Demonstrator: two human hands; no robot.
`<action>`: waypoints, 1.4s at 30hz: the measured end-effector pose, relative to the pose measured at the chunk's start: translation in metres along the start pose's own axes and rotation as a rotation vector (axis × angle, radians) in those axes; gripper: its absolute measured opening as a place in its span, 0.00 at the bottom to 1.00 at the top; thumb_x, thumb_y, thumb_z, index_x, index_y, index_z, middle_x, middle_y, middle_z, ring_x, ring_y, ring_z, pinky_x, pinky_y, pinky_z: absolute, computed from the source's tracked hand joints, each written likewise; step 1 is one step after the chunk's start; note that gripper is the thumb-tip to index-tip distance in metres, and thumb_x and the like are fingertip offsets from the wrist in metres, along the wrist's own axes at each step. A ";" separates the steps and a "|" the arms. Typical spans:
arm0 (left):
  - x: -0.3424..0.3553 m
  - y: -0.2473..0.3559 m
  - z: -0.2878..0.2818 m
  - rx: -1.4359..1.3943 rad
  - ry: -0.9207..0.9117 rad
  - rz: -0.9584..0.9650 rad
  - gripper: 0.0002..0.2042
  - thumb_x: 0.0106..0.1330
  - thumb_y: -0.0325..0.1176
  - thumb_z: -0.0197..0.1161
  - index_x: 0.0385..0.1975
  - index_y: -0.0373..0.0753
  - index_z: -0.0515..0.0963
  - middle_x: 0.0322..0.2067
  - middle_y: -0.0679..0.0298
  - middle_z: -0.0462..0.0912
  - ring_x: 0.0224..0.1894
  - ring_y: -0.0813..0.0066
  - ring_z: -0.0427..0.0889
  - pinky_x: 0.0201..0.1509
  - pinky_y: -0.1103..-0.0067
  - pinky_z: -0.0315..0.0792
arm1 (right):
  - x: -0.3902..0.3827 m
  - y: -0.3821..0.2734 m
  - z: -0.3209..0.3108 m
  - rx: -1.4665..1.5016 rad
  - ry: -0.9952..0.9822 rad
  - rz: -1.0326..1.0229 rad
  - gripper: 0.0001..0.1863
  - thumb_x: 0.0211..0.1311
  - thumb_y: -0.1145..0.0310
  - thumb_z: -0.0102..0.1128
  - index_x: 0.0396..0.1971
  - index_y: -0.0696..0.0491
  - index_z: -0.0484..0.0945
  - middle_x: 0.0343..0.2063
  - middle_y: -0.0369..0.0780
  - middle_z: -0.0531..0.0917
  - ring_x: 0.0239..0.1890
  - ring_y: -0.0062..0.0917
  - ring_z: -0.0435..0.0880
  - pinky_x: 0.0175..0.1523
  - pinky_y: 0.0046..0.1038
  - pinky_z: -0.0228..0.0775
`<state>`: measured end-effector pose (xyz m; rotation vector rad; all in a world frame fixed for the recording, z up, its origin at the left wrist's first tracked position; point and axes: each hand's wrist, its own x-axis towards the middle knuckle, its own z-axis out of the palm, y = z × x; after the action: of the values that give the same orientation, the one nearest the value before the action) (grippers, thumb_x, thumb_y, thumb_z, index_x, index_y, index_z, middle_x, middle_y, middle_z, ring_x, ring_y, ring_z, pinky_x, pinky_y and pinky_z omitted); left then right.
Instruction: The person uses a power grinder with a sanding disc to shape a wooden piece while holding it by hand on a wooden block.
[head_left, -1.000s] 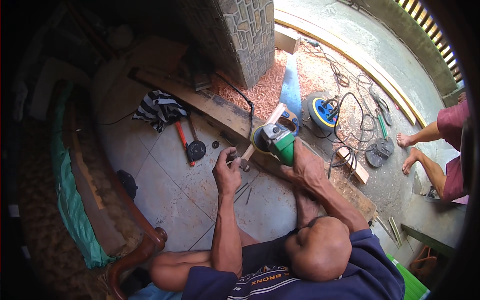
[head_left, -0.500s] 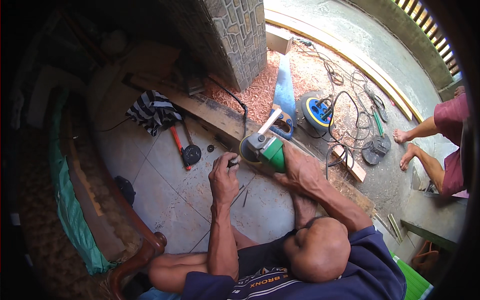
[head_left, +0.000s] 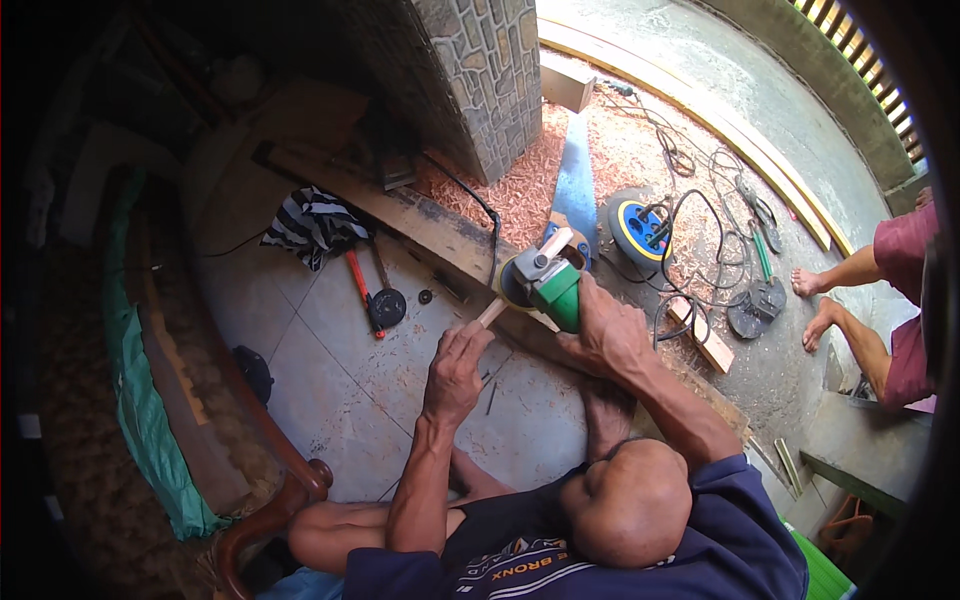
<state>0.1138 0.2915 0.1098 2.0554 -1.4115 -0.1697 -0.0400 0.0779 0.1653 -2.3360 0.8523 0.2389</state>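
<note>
My right hand (head_left: 612, 328) grips a green and grey angle grinder (head_left: 556, 298) by its body, with the round disc (head_left: 512, 284) facing left. In my closed left hand (head_left: 455, 375) is a narrow, pale wooden piece (head_left: 491, 312). Its far end points up toward the disc's lower edge; whether they touch cannot be told. Below the grinder lies a long wooden beam (head_left: 440, 245), running diagonally across the tiles. Just beyond the grinder is a handsaw (head_left: 576, 175), its blade pointing away and its handle partly hidden.
Left of the beam lie a red-handled hammer (head_left: 357, 275), a black round tool (head_left: 386, 308) and a striped cloth (head_left: 312, 228). A blue cable reel (head_left: 640, 230) and tangled cords (head_left: 720, 262) sit at the right. Another person's bare feet (head_left: 815, 305) rest farther right. A stone-faced pillar (head_left: 490, 90) stands ahead.
My left hand has turned palm down, and the pale wooden piece now shows, extending toward the disc. The grinder has moved slightly right and tilted in my right hand.
</note>
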 end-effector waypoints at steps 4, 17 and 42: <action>-0.005 -0.010 -0.003 0.146 -0.044 0.130 0.20 0.54 0.14 0.61 0.49 0.34 0.78 0.53 0.55 0.80 0.57 0.51 0.77 0.62 0.62 0.75 | -0.010 -0.001 0.004 -0.005 0.045 -0.142 0.45 0.54 0.53 0.73 0.64 0.62 0.62 0.47 0.57 0.83 0.48 0.55 0.85 0.51 0.49 0.78; -0.042 -0.039 0.035 0.209 -0.074 0.270 0.15 0.59 0.23 0.62 0.47 0.38 0.80 0.52 0.59 0.80 0.57 0.55 0.77 0.64 0.61 0.74 | 0.007 0.033 0.006 -0.084 0.043 0.034 0.43 0.53 0.53 0.73 0.61 0.60 0.62 0.44 0.58 0.84 0.45 0.56 0.87 0.49 0.51 0.79; -0.047 -0.036 0.086 -1.126 -0.102 -0.804 0.11 0.73 0.34 0.68 0.43 0.32 0.77 0.38 0.54 0.85 0.42 0.65 0.88 0.48 0.72 0.83 | -0.075 0.058 -0.020 0.368 0.530 0.164 0.43 0.50 0.61 0.74 0.66 0.57 0.65 0.41 0.54 0.86 0.41 0.52 0.88 0.49 0.45 0.79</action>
<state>0.0852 0.3047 0.0105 1.4652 -0.2422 -1.1161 -0.1357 0.0694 0.1794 -2.0002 1.2226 -0.4573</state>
